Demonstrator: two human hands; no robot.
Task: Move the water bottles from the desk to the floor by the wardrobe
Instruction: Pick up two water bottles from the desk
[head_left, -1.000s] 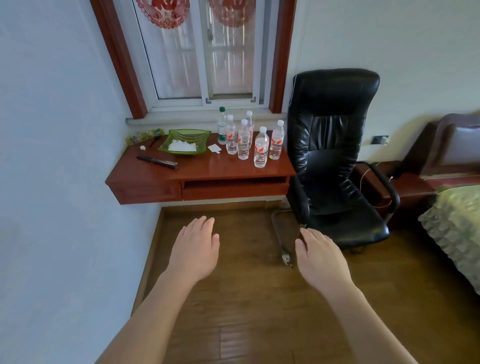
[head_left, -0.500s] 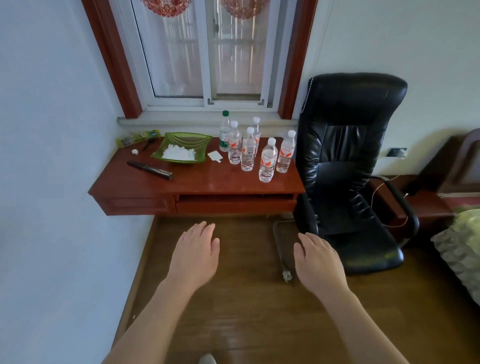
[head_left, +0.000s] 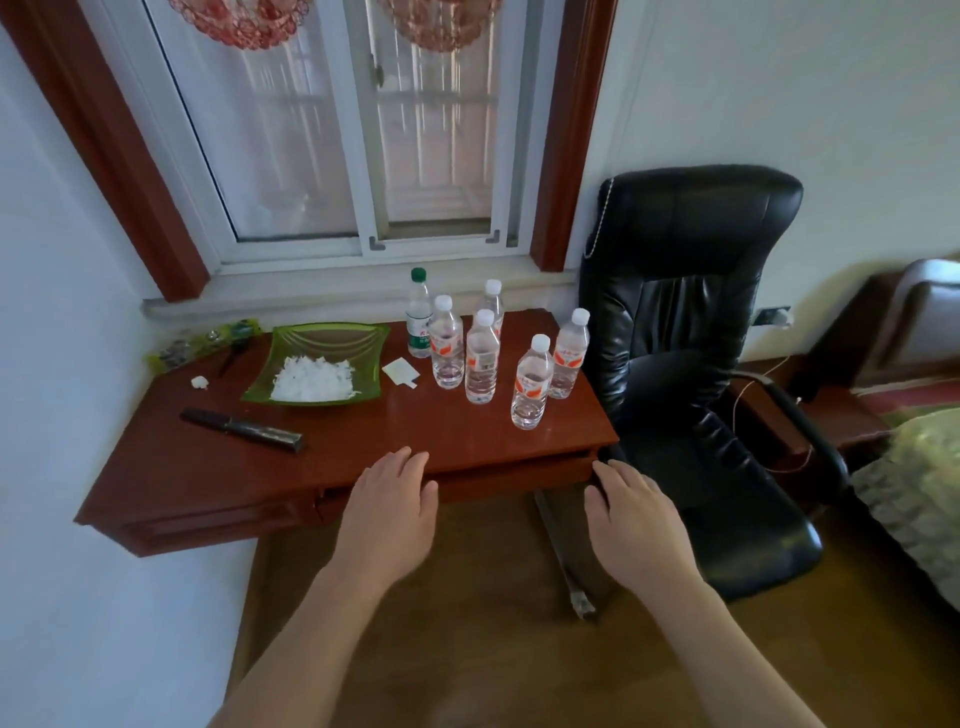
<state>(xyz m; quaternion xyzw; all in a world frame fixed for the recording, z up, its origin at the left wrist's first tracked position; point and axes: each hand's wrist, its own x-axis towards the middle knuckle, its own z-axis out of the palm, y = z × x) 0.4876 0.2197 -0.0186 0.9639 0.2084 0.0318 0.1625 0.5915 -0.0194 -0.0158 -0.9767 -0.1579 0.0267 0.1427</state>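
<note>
Several clear water bottles with white caps and red labels stand upright on the right half of the red-brown desk; the nearest bottle is close to the front right corner. A green-capped bottle stands behind them by the window sill. My left hand hovers flat, palm down, at the desk's front edge, holding nothing. My right hand is spread the same way off the desk's front right corner, empty. No wardrobe is in view.
A green dish with white shreds, a dark knife and a paper scrap lie on the desk's left and middle. A black office chair stands against the desk's right end. A bed corner shows at far right.
The view has closed in on the desk. Both hands, earlier over the floor, now reach the desk's front edge. The bottles have not moved.
</note>
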